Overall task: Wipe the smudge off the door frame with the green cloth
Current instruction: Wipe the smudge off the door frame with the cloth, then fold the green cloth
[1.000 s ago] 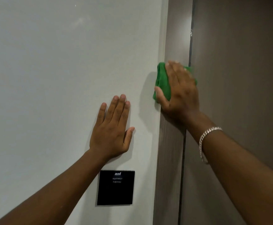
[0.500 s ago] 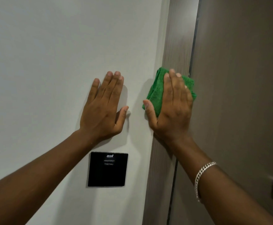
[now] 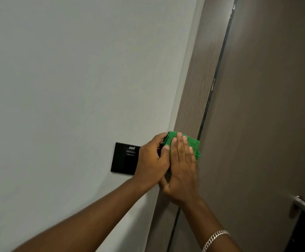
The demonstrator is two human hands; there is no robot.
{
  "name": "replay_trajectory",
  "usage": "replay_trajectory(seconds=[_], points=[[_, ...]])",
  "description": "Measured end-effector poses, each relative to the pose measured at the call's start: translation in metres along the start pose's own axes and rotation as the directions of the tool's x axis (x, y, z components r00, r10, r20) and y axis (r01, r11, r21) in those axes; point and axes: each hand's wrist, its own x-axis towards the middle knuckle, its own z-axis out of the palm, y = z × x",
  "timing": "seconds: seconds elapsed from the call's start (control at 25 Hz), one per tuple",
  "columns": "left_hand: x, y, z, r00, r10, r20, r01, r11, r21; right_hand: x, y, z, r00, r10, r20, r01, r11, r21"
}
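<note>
The green cloth [image 3: 193,143] is folded and pressed against the brown wood-grain door frame [image 3: 197,84], level with the wall switch. My right hand [image 3: 181,166] lies flat over the cloth, fingers pointing up. My left hand [image 3: 152,160] has come beside it, its fingers curled onto the cloth's left edge and touching the right hand. Most of the cloth is hidden under the hands. I cannot make out a smudge on the visible part of the frame.
A black switch plate [image 3: 124,157] sits on the pale wall [image 3: 75,88] left of the hands, partly covered by my left hand. The brown door [image 3: 266,106] fills the right side, with a metal handle [image 3: 304,204] at lower right.
My right hand has slid the cloth down the frame to switch level. My left hand has left the wall and moved right onto the cloth's edge. The view has tilted.
</note>
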Motion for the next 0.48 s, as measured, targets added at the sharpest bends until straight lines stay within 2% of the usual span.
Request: replay_trajectory(seconds=[0.08, 0.16, 0.24, 0.32, 0.4, 0.48], points=[[-0.003, 0.003, -0.001, 0.981, -0.191, 0.018, 0.192, 0.981, -0.022, -0.015, -0.002, -0.006, 0.997, -0.004, 0.079, -0.005, 0.994, 0.110], [-0.011, 0.001, -0.006, 0.925, -0.370, 0.089, 0.375, 0.926, -0.049, -0.031, -0.007, -0.013, 0.984, 0.020, 0.176, -0.065, 0.966, 0.250], [-0.032, -0.006, -0.017, 0.881, -0.453, 0.138, 0.464, 0.884, -0.061, -0.050, -0.019, -0.013, 0.967, 0.074, 0.243, -0.165, 0.909, 0.383], [-0.061, -0.016, -0.034, 0.867, -0.477, 0.143, 0.489, 0.869, -0.072, -0.076, -0.039, -0.006, 0.960, 0.178, 0.216, -0.265, 0.829, 0.492], [-0.099, -0.035, -0.059, 0.837, -0.537, 0.109, 0.547, 0.830, -0.109, -0.110, -0.065, 0.010, 0.919, 0.351, 0.181, -0.386, 0.702, 0.598], [-0.146, -0.056, -0.087, 0.775, -0.629, 0.059, 0.629, 0.758, -0.175, -0.145, -0.098, 0.027, 0.803, 0.515, 0.300, -0.552, 0.452, 0.701]])
